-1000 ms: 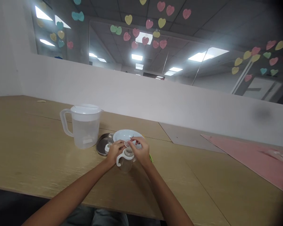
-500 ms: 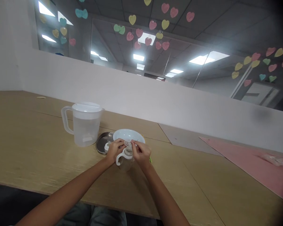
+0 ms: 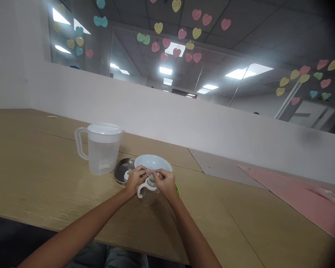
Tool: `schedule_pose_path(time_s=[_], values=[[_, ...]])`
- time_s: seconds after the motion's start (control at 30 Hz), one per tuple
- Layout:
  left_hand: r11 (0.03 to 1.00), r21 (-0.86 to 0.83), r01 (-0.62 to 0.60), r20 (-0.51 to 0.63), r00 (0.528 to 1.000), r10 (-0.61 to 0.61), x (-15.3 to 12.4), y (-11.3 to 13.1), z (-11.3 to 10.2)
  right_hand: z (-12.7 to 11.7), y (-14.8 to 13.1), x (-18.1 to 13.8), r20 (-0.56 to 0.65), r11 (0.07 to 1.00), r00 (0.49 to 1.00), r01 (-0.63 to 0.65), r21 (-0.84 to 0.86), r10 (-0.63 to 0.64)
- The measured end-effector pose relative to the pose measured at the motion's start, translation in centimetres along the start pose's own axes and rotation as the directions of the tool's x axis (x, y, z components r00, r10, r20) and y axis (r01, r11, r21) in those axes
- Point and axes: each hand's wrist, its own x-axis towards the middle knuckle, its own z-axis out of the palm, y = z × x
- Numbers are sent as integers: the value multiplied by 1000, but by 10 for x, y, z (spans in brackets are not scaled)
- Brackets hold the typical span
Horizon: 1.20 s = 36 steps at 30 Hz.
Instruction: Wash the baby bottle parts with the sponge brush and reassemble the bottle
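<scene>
A clear baby bottle (image 3: 148, 198) with a white hooked handle stands upright and uncapped on the table, just under my hands. Above its mouth, a small clear round piece (image 3: 149, 172) is pinched from the left by my left hand (image 3: 135, 181). My right hand (image 3: 166, 183) closes in from the other side, thumb and fingertips pressed together at the piece's edge. Whether it also grips something thin there is too small to tell. Beside my left hand, a metal tray (image 3: 118, 177) bears a white bottle collar (image 3: 126, 175) and a clear domed cap (image 3: 131, 163).
Behind my hands sits a white bowl (image 3: 152, 160). To the left stands a lidded translucent pitcher (image 3: 102, 152). Something bright green (image 3: 178, 190) peeks out past my right hand. A pink sheet (image 3: 293, 197) lies at the right, and a white wall (image 3: 170, 119) bounds the table's back.
My right fingers have shifted slightly left and lower over the round piece. A thin dark strand seen by them earlier no longer shows. The view has tilted slightly; the bottle stays put.
</scene>
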Motion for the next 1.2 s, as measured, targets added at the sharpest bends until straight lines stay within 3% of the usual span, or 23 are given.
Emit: schedule_pose_path(time_s=[0.27,0.47,0.53,0.7,0.87,1.2], values=[[999,24,-22,61,998,21,2,0,-4,1,-1,2,20,1000,1000,-10,26,9],[997,62,-41,135,990,32,5,-1,-5,-10,-13,4,-235,991,963,133,2,-129],[996,70,-49,134,990,39,5,-2,-5,-13,-14,4,-267,981,944,186,-49,-193],[995,78,-55,142,989,43,5,0,-5,-12,-11,4,-235,927,903,317,-201,-360],[996,75,-57,147,988,45,6,3,-7,-13,-6,4,-180,804,813,466,-368,-554],[1000,16,3,137,991,-5,6,3,-6,-13,-5,-1,-246,818,795,467,-336,-555]])
